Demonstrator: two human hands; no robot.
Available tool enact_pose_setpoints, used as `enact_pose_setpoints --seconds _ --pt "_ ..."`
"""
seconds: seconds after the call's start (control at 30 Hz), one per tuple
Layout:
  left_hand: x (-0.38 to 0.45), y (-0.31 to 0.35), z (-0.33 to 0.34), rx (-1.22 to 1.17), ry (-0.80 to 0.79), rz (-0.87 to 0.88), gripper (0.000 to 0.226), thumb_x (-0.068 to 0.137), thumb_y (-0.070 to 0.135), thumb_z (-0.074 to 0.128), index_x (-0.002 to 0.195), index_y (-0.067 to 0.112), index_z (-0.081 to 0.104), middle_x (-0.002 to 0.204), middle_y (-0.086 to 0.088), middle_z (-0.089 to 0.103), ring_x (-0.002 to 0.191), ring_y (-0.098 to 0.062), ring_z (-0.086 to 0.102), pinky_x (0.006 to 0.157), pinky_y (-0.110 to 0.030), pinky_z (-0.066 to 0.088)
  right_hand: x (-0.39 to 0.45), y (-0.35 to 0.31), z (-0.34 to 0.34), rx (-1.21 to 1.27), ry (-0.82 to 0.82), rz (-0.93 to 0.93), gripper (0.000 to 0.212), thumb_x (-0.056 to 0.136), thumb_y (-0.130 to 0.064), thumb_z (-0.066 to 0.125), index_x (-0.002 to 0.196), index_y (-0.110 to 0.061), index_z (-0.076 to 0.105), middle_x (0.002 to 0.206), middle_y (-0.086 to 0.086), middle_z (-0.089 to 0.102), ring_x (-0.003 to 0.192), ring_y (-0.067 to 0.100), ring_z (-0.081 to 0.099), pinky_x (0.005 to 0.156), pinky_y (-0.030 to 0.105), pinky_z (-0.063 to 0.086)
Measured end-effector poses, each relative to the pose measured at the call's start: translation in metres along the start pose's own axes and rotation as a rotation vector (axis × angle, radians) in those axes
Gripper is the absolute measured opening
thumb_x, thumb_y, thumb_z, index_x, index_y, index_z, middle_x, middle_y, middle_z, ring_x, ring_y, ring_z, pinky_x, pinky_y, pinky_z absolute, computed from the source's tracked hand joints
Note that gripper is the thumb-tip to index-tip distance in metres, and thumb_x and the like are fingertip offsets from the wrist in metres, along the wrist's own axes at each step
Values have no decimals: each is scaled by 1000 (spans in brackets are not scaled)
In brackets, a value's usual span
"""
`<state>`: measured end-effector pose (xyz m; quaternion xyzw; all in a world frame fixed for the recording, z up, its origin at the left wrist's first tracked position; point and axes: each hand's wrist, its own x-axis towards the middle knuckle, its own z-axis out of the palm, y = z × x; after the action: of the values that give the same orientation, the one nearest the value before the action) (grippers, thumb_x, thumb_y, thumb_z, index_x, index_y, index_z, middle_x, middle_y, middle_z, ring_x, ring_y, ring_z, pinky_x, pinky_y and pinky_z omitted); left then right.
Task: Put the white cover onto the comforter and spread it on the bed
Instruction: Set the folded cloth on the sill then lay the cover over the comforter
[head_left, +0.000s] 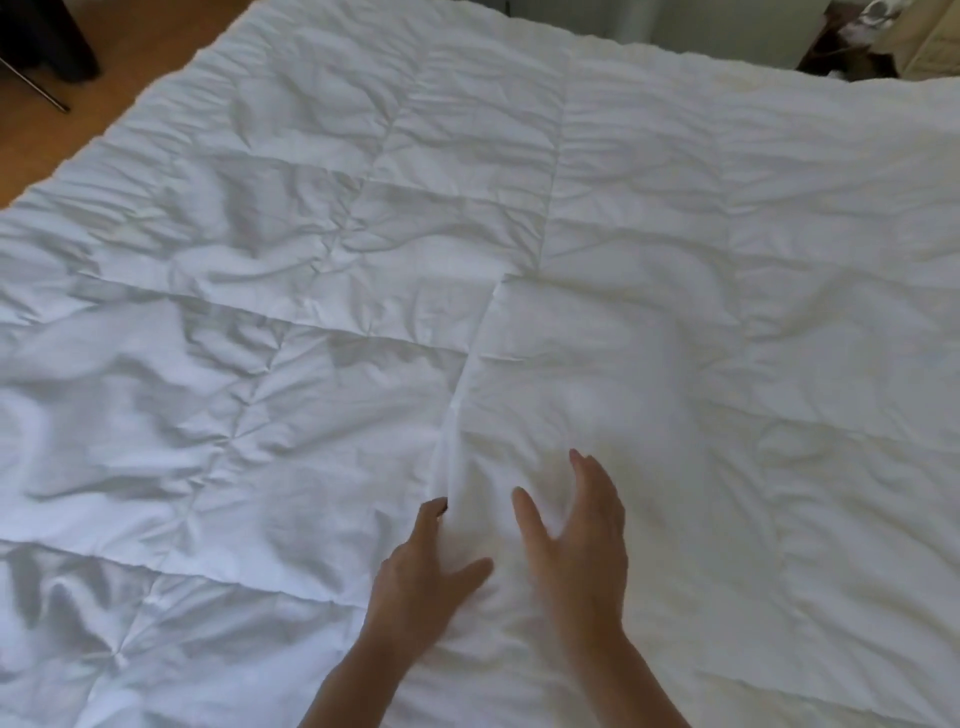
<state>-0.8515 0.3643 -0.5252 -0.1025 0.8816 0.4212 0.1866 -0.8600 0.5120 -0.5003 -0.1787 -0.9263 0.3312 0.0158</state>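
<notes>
Floor (109, 31) shows at far left, then the quilted comforter (234, 322) lies spread over the bed, still bare. Nearer the middle the folded cover (582, 374) rests on it, its left edge pinched by the left hand (423, 587); the right hand (582, 545), fingers spread, hovers blurred over the folds. Unfolding looks barely begun, with stuffing and final spreading left.
</notes>
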Motion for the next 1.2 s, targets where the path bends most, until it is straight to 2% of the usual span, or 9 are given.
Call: enact_pose_setpoints --seconds 0.1,0.2,0.4,0.57,0.67,0.83,1.0,1.1,1.2 --pt "-18 5 -14 34 -161 2 65 77 38 69 134 41 37 91 17 62 85 -3 62 69 -17 48 20 -40 -10 -168 -171 -78 97 80 -71 51 153 -27 5 159 4 11 146 21 13 115 37 28" --pt "-35 22 -6 140 -120 165 55 85 31 58 134 40 36 89 12 65 80 -4 63 71 -16 48 33 -56 -4 -296 -341 -53 103 80 -65 58 152 -27 -5 158 11 6 144 30 14 112 41 31" --pt "-42 18 18 258 128 274 42 84 35 56 125 30 51 97 9 63 84 -14 65 68 -24 49 37 -32 0 -386 -301 6 78 90 -31 56 152 -24 9 126 9 42 104 27 54 82 31 44" --pt "-32 -18 20 353 222 56 94 58 65 66 134 13 46 129 -13 52 116 -34 54 87 -45 50 27 -15 10 -368 -244 16 71 90 -32 57 149 -22 19 120 7 47 94 27 58 78 32 46" --pt "-30 -15 15 263 160 -27 103 63 66 68 145 15 30 135 -11 46 124 -30 48 96 -40 44 25 -18 23 -418 -195 -7 70 90 -34 56 148 -19 19 118 8 46 90 26 58 74 32 46" --pt "-35 -9 12 290 264 112 90 64 38 84 138 7 44 102 -11 56 85 -29 61 69 -38 51 25 -27 26 -403 -176 67 71 90 -53 48 146 -18 23 119 10 46 100 30 54 76 35 43" --pt "-47 5 13 252 370 227 90 58 18 90 132 -4 43 84 -7 63 66 -19 66 54 -25 52 23 -52 21 -302 -215 114 108 71 -80 51 150 -17 13 137 8 37 123 28 41 91 38 42" --pt "-50 20 16 278 346 287 59 58 17 88 107 11 55 67 8 54 52 -6 53 45 -14 37 25 -62 21 -347 -298 91 120 67 -78 59 152 -17 0 142 11 31 125 29 40 92 38 41" --pt "-56 34 22 294 295 307 43 61 15 83 95 19 57 63 13 46 48 -6 40 43 -15 26 34 -56 15 -392 -325 95 106 78 -56 62 152 -19 -4 132 11 39 108 28 50 80 35 41"
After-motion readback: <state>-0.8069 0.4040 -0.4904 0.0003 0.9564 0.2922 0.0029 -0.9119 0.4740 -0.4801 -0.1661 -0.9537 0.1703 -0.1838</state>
